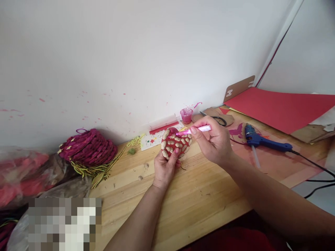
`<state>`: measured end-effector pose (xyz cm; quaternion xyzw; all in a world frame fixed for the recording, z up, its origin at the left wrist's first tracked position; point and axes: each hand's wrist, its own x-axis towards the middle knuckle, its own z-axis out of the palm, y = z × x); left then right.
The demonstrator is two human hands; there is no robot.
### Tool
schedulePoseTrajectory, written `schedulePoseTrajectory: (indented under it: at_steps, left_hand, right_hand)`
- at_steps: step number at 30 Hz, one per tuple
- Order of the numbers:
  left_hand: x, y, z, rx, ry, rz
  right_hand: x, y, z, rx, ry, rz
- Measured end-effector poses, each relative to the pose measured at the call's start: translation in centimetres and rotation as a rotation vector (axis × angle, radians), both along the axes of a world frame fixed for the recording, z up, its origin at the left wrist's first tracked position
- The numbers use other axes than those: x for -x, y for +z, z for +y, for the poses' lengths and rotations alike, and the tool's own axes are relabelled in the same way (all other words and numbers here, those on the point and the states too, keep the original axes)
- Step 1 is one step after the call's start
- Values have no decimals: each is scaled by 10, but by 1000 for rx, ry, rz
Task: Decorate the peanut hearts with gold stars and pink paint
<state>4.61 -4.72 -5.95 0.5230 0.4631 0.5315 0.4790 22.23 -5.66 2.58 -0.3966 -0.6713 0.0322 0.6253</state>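
My left hand [166, 167] is closed on a red peanut craft [176, 149], a roundish red piece with rows of peanuts stuck on it, my thumb across its lower front. My right hand [215, 142] pinches a paintbrush [201, 129] with a white handle and a pink-stained front end. The brush tip meets the upper part of the craft, where a patch is magenta. Behind the craft stands a small plastic cup [186, 115] stained with pink paint. My left fingers behind the craft are mostly hidden.
On the wooden table [193, 202], a magenta braided piece with yarn [91, 148] lies left beside plastic bags [23, 174]. Scissors [218, 119] lie behind my right hand. A blue glue gun [267, 142] with its cord and red card sheets [282, 106] are at right. Paint spots mark the wall.
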Motion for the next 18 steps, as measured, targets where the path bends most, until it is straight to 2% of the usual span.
schedulePoseTrajectory:
  at_steps: [2, 6, 11, 18]
  left_hand:
    - [0, 0, 0, -1, 4, -2]
    - [0, 2, 0, -13, -1, -14]
    - [0, 3, 0, -9, 13, -26]
    - [1, -1, 2, -22, 9, 4]
  right_hand:
    - [-1, -1, 1, 0, -8, 20]
    - [0, -4, 3, 37, 98, 78]
    - [-1, -6, 5, 51, 40, 87]
    - [-1, -6, 5, 56, 109, 105]
